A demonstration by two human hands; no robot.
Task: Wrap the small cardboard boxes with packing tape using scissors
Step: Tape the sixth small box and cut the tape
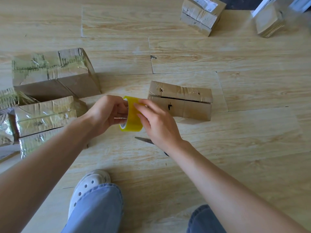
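— where's the tape?
— the roll (133,118), yellow, is held up over the middle of the floor (235,64). the left hand (107,113) has its fingers curled through the core, clamped on it. the right hand (156,121) lays fairly straight fingertips on the roll's outer face, not closed round it.
— the boxes, anything in them?
— can't tell. the near box (183,105) sits just past the roll, flaps down with a dark slit between them. a big taped box (50,73) and a small taped box (45,115) sit by the left edge, both shut.
— any writing?
— a white label (207,2) on the far box (196,19), towards the far right corner, is too blurred to read.
— scissors?
— the scissors (144,140) lie on the floor beneath the right wrist, partly hidden.
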